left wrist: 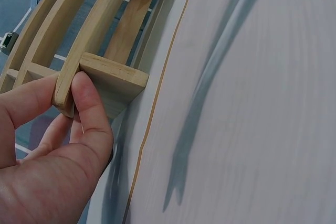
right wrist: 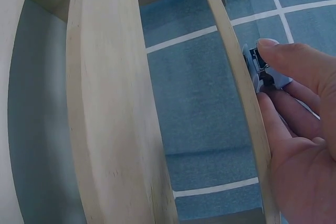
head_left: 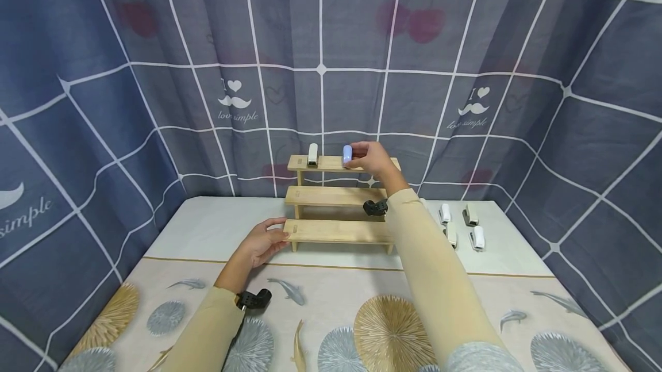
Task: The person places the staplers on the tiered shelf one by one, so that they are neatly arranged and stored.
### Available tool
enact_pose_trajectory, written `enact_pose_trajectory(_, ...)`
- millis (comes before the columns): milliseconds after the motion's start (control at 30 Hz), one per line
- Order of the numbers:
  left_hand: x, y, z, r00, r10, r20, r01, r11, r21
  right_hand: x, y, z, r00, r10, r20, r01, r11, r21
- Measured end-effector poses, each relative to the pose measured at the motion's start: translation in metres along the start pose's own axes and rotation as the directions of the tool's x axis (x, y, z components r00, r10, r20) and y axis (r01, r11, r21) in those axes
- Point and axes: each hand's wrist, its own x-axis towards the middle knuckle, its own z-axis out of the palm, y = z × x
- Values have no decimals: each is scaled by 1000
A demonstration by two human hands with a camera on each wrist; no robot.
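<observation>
A three-step wooden rack (head_left: 338, 230) stands near the curtain. On its top step, right of the middle, my right hand (head_left: 373, 159) pinches a small lavender-blue stapler (head_left: 347, 155) between thumb and fingers. The stapler stands right at the step's surface; its metal end faces the camera in the right wrist view (right wrist: 257, 59). To its left on the same step sits a white stapler (head_left: 312, 153). My left hand (head_left: 260, 242) grips the left end of the lowest step, thumb and fingertips around the board's end (left wrist: 64, 90) in the left wrist view.
Several small staplers, white (head_left: 478, 238) and greyish-beige (head_left: 470, 214), stand on the table right of the rack. A grid-patterned curtain (head_left: 289, 102) hangs close behind and at both sides. A patterned cloth (head_left: 320, 286) covers the table's front.
</observation>
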Motion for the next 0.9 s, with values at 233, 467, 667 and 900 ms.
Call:
enact_pose_trajectory(233,1,0,0,1000,-5,1,5,1000,-4,-4,-2,0,1000,8,-5,-8,1000,5)
enact_pose_trajectory(467,2,-2,-1,1000,-5,3,5,1000,-12,-12,1,-1,999,-29,-34,30,999,42)
enact_pose_trajectory(667,2,-2,-1,1000,-11,3,11,1000,-9,-28,2,-6,993,-87,-78,92,994,52)
enact_pose_trajectory(900,1,-2,-1,1000,-3,-3,3,1000,-3,-54,7,-13,979,-155,-135,167,982,85)
